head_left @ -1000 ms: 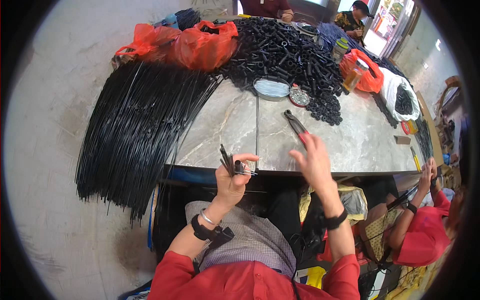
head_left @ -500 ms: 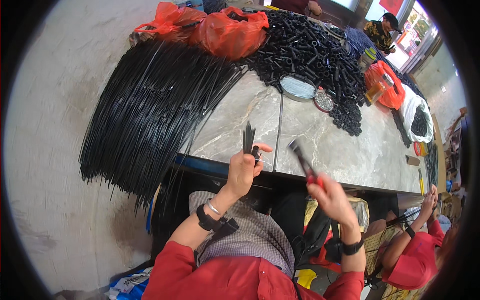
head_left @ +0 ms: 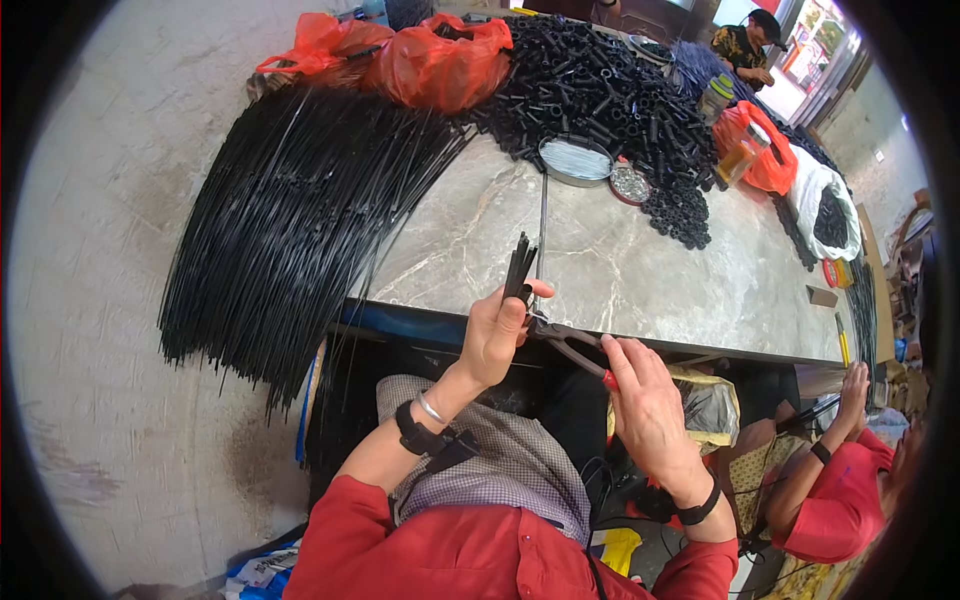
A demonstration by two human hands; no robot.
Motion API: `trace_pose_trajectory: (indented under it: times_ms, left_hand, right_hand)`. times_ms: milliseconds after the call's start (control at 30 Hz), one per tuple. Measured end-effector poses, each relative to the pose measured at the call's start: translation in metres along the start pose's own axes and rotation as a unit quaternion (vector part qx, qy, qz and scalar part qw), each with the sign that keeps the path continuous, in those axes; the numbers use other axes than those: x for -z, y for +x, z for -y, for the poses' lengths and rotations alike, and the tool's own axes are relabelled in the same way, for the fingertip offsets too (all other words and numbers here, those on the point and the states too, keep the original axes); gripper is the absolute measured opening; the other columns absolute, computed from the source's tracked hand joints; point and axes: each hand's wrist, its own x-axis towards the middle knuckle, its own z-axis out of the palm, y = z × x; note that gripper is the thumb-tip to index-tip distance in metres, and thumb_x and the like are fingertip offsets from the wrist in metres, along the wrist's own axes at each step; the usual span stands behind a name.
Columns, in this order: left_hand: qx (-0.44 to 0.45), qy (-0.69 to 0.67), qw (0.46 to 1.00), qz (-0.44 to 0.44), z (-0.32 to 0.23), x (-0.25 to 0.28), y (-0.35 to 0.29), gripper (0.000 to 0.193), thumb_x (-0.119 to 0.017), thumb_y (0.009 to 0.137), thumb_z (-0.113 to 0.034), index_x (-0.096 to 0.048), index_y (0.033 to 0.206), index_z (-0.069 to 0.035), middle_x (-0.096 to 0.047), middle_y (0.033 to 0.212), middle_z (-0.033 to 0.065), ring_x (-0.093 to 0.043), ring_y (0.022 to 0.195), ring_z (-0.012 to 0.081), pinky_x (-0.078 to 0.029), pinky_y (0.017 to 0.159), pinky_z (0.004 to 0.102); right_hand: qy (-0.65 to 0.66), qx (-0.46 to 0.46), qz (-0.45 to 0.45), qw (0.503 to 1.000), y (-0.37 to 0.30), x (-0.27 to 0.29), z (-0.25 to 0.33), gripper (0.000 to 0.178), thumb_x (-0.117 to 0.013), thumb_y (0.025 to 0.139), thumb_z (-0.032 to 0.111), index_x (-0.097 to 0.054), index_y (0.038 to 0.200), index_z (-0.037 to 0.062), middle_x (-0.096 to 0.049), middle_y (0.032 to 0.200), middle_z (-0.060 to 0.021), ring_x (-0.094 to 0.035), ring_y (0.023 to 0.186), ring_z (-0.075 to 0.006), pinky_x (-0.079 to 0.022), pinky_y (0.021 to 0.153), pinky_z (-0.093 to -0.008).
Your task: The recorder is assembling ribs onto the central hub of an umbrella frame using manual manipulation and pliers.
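At the near edge of the table [head_left: 640, 275], thin black rods [head_left: 519, 265] are gripped upright by the left hand [head_left: 492, 338], fingers curled, long axis pointing far; pliers [head_left: 572, 347], handles parted, are held by the right hand [head_left: 650, 412], head aimed left beside the rods.

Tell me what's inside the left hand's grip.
A bundle of thin black strips stands out of the left hand, a black tube beside it; the hand covers their lower parts.
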Motion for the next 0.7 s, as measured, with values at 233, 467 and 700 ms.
trace_pose_trajectory:
  times_ms: [233,467,700]
  left_hand:
    - [-0.038,0.030,0.999,0.007,-0.008,-0.006,-0.005,0.075,-0.032,0.089,-0.066,-0.060,0.103,0.002,-0.036,0.055,-0.0088,-0.031,0.048,0.0020,-0.022,0.044,0.0202]
    - [-0.062,0.054,0.996,0.020,-0.014,-0.010,-0.008,0.077,-0.033,0.088,-0.068,-0.061,0.102,0.002,-0.037,0.055,-0.0085,-0.033,0.048,0.0025,-0.022,0.044,0.0212]
    - [-0.076,0.041,0.996,0.025,-0.010,-0.014,-0.012,0.081,-0.034,0.084,-0.072,-0.062,0.099,0.003,-0.039,0.056,-0.0076,-0.034,0.049,0.0023,-0.023,0.045,0.0210]
  right_hand:
    - [0.059,-0.018,-0.011,0.998,-0.014,0.000,0.005,0.048,-0.057,0.078,-0.001,-0.046,0.124,-0.0036,-0.051,0.106,-0.0193,-0.051,0.097,-0.0363,-0.041,0.085,-0.0423]
    - [0.022,-0.065,-0.030,0.997,-0.030,0.000,0.013,0.055,-0.059,0.077,-0.001,-0.045,0.130,0.0035,-0.051,0.097,-0.0159,-0.055,0.082,-0.0314,-0.047,0.069,-0.0395]
    - [0.316,-0.101,0.069,0.941,-0.045,0.000,0.026,0.034,-0.061,0.086,0.014,-0.047,0.112,-0.0025,-0.059,0.078,-0.0179,-0.060,0.065,-0.0331,-0.047,0.058,-0.0383]
